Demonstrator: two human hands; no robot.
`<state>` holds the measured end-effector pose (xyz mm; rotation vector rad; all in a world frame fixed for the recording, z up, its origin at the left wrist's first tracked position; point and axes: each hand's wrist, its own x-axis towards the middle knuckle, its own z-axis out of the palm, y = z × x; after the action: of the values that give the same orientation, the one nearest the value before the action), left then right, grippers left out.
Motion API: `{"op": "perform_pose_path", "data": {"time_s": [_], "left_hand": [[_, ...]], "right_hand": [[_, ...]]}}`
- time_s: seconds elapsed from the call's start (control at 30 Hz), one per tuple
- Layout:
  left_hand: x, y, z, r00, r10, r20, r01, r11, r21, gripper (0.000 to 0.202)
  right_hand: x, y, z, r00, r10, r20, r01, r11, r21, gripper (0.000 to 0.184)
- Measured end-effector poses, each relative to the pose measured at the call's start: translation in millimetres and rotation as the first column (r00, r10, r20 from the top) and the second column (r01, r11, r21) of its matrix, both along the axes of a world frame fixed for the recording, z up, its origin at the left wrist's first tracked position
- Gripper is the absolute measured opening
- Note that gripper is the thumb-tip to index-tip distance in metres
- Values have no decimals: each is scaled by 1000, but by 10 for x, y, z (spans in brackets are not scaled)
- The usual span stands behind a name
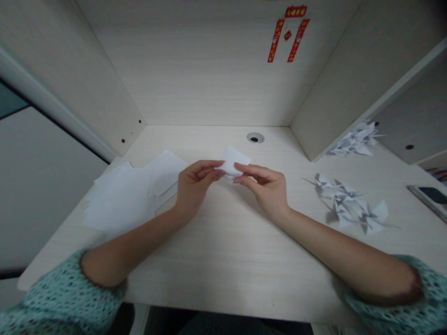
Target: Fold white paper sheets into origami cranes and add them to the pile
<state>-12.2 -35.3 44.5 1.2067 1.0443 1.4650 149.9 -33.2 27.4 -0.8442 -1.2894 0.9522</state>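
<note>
A small folded piece of white paper [231, 161] is pinched between the fingertips of both hands, above the middle of the light wood desk [223, 251]. My left hand [194, 186] holds its left side, and my right hand [263, 188] holds its right side. The fingers hide its lower part. Loose white paper sheets [122, 195] lie in an overlapping pile to the left of my left hand. Several folded paper cranes [349, 207] lie to the right of my right hand.
More paper cranes [354, 139] lie in a heap against the right wall of the desk hutch [349, 93]. A phone [431, 197] rests at the right edge. The back panel has a cable grommet [255, 137] at its base and a red hanging ornament [288, 32] above.
</note>
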Motion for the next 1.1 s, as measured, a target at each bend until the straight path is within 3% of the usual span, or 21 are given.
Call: {"op": "perform_pose_path", "data": {"time_s": [0.17,0.43,0.73,0.97,1.1], "left_hand": [[32,-45,40,999,34,-18,-33,999,14,14],[24,-19,12,997,62,-36,-62,998,-17,16],[17,0,-10,999,7,39,-4,997,-82,19],[12,30,-72,985,-79,151,107,977,-183,22],[7,11,-53,996,-71,62,80,986,-149,25]], "right_hand": [[-15,-8,32,999,-34,-42,31,998,-56,7],[-30,-17,30,998,-34,-50,27,992,-126,8],[-28,1,26,992,-17,-124,-4,986,-165,7],[-25,27,-26,993,-40,-109,19,982,-188,9],[-17,22,-26,996,-41,-75,29,987,-159,9]]}}
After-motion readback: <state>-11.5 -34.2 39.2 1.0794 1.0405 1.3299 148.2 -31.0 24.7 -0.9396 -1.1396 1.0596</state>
